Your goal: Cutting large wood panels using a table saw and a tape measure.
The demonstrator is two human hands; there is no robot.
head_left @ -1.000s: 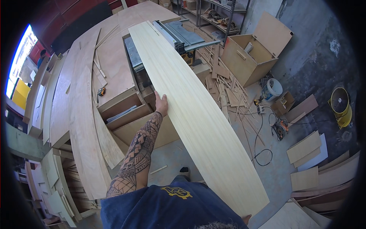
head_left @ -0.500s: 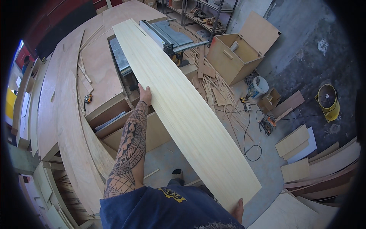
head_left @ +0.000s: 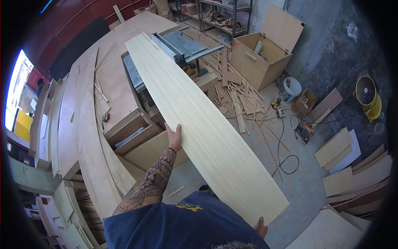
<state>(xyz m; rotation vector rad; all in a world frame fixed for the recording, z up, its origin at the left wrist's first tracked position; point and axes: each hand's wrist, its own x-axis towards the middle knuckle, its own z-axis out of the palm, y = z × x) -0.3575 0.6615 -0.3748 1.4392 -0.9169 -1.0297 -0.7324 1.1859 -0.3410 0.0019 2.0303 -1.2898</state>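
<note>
Sticks and scraps of wood covered the floor by a gray wall, near a big box with its lid up. A wide wooden table stood at the left. One long, pale board slanted across the middle. Its far end lay over the gray saw table, and its near end was close to the person's blue shirt.

The left hand gripped the board's left edge, a bit past halfway. The right hand held the near end, thumb on top; its other fingers were hidden, so I could not tell how they bent.

The board looked stiff and flat, and maybe not too heavy for its size. But it was long, so it could likely tip or swing. Its smooth face might have been a bit slippery, and the corners could have chipped. The best places to hold it seemed to be the edges, with the hands far apart.
</note>
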